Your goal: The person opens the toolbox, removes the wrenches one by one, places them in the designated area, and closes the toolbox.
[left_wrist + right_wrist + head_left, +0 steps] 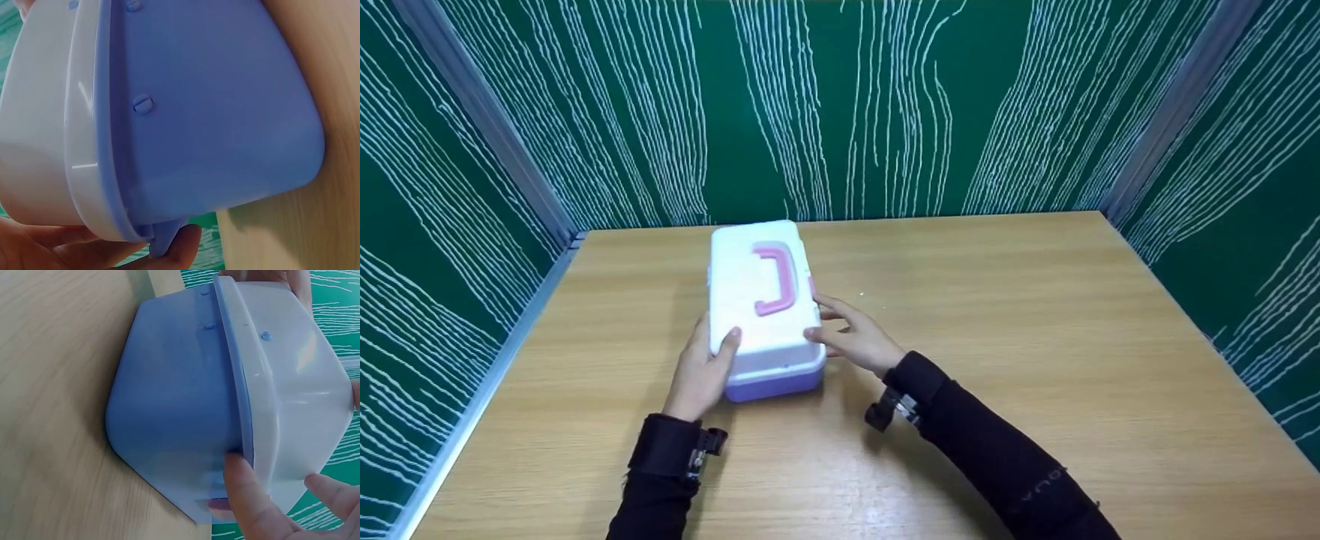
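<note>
A plastic storage box with a white lid (735,292), a pink carry handle (787,277) and a blue-purple base (214,112) stands on the table. My left hand (697,379) grips its left side near the front corner, thumb on the lid. In the left wrist view, its fingers lie by a small blue tab (166,236) under the rim. On the opposite side, my right hand (861,341) holds the box, thumb at the lid's edge. One right finger presses the rim beside a pink latch (220,505) in the right wrist view. The lid is down; the box's contents are hidden.
The box stands left of centre on a wooden table (997,322). Green panels (840,112) with white wavy lines enclose the back and both sides. Grey metal posts (502,127) mark the corners.
</note>
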A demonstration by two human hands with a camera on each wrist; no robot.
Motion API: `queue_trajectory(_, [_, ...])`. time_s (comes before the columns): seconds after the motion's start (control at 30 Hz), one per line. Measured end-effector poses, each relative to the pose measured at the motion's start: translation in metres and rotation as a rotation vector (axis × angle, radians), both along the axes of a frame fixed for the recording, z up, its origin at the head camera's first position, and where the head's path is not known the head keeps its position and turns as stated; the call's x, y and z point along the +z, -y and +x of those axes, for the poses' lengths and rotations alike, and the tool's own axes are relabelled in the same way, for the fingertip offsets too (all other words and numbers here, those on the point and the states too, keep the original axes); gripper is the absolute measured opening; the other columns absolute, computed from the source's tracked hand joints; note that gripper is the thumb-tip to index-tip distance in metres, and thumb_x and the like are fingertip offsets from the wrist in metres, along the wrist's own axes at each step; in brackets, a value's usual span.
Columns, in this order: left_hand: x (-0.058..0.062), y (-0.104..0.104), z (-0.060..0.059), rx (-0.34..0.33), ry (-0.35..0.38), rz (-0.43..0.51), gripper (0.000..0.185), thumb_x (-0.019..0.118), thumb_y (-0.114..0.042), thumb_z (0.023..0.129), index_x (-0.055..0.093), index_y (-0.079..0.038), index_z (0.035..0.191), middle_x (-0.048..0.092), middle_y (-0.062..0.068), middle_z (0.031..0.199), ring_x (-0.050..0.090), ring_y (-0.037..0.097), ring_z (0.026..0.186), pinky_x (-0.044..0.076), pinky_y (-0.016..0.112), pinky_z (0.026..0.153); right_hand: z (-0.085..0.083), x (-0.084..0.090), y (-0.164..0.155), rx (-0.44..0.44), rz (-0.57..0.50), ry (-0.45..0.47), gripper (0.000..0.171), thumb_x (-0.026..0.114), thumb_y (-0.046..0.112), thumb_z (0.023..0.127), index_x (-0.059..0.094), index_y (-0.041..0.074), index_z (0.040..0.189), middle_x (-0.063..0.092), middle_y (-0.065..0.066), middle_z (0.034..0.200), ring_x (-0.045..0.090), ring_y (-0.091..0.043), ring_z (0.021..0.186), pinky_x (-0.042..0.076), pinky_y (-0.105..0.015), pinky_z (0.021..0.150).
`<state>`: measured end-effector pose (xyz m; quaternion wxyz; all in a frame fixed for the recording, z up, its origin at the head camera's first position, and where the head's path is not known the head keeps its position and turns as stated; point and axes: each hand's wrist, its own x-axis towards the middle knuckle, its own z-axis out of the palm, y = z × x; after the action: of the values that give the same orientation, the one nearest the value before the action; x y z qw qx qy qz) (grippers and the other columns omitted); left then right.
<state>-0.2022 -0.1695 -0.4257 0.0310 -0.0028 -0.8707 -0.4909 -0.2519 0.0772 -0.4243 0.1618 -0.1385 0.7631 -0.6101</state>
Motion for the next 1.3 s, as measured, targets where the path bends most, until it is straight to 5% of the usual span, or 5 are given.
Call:
queue_trajectory(0.2, [-0.001,-0.016,-0.003,-0.038,-0.031,0.000,0.075,0.044,-0.045,0.102,0.013,-0.005,0.157,0.018,0.017,0.163,0.019,0.033,0.150,0.015,0.048,0.123,0.006,-0.002,-0.022,0.005,-0.039,-0.002,0.072,0.069,0.022,0.091,0.033,0.013,0.153,0.044,-0.026,0.142,0.065,-0.028,0.101,0.057,-0.043,0.090])
queue_trajectory(0.47, [-0.001,-0.039,-0.001,-0.101,-0.034,0.006,0.072,0.046,-0.045,0.101,0.014,-0.012,0.158,0.021,0.012,0.163,0.025,0.031,0.149,0.020,0.048,0.121,0.013,-0.007,-0.050,-0.016,-0.034,0.013,0.074,0.069,0.022,0.091,0.031,0.015,0.154,0.042,-0.026,0.143,0.062,-0.029,0.106,0.057,-0.040,0.091])
queue_trajectory(1.3, [0.000,-0.081,0.008,-0.267,-0.036,-0.057,0.081,0.044,-0.052,0.100,0.013,-0.001,0.156,0.017,0.020,0.162,0.018,0.034,0.150,0.016,0.048,0.123,0.048,-0.003,-0.112,-0.072,-0.031,0.038,0.078,0.068,0.018,0.092,0.023,0.006,0.155,0.035,-0.032,0.146,0.066,-0.022,0.101,0.055,-0.038,0.093])
